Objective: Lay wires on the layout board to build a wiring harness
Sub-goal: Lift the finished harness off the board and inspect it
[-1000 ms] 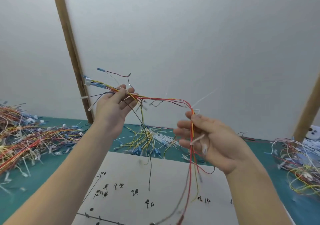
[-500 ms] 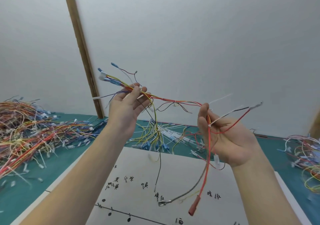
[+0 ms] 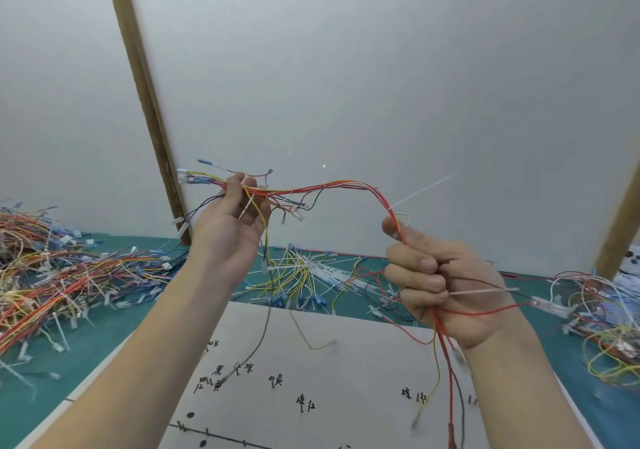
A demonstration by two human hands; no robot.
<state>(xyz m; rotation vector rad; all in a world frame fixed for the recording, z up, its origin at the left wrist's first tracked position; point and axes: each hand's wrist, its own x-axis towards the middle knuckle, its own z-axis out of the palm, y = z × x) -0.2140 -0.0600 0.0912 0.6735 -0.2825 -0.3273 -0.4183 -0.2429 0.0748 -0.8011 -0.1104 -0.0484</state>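
A bundled wire harness (image 3: 332, 185) of red, yellow and black wires arches in the air between both hands. My left hand (image 3: 230, 223) grips its left end, where white and blue connectors (image 3: 187, 177) stick out past the fingers. My right hand (image 3: 440, 282) is curled round the other end; red, yellow and grey wire tails (image 3: 450, 379) hang below it over the white layout board (image 3: 329, 362), which carries handwritten labels and drawn lines. A white cable-tie tail (image 3: 426, 189) points up right from the bundle.
A large heap of coloured wires (image 3: 62, 275) lies left on the green mat. Yellow and white wires with blue terminals (image 3: 298, 275) lie behind the board. More tangled wires (image 3: 595, 317) sit at the right. White panels with wooden posts (image 3: 145, 102) stand behind.
My right fingers have curled shut round the wires after being looser half a second ago. The harness arches higher between the hands, and the hanging tails have swung.
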